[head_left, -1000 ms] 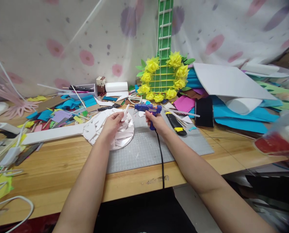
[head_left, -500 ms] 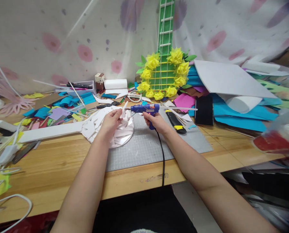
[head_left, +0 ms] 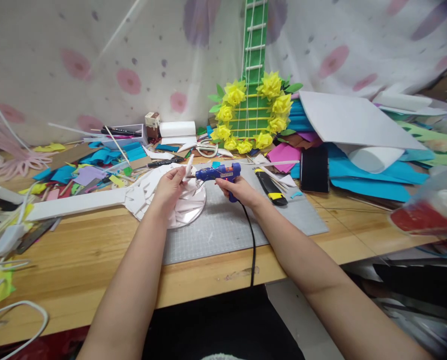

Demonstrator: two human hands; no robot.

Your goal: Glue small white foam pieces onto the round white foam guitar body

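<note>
My left hand (head_left: 169,186) pinches a small piece of white paper (head_left: 189,166), held upright over a round white piece (head_left: 187,212) layered with paper strips. A flat white handle (head_left: 78,202) reaches left from that round piece. In my right hand (head_left: 238,189) is a blue hot glue gun (head_left: 217,172), my fingers wrapped round its grip. Its nozzle points left, close to the white paper; whether they touch I cannot tell. A clear glue stick (head_left: 272,163) juts from the gun's back, and a black cord hangs below.
A grey cutting mat (head_left: 223,235) lies under the work. Right of the gun are a yellow-black utility knife (head_left: 270,187) and a black phone (head_left: 314,169). Behind stands a green paper guitar (head_left: 255,75) with yellow flowers. Coloured scraps (head_left: 91,175) cover the left; a plastic cup (head_left: 428,215) is far right.
The glue gun's body has tilted slightly and shifted a little left. The white paper in my left hand now stands more upright. The whole view has moved slightly.
</note>
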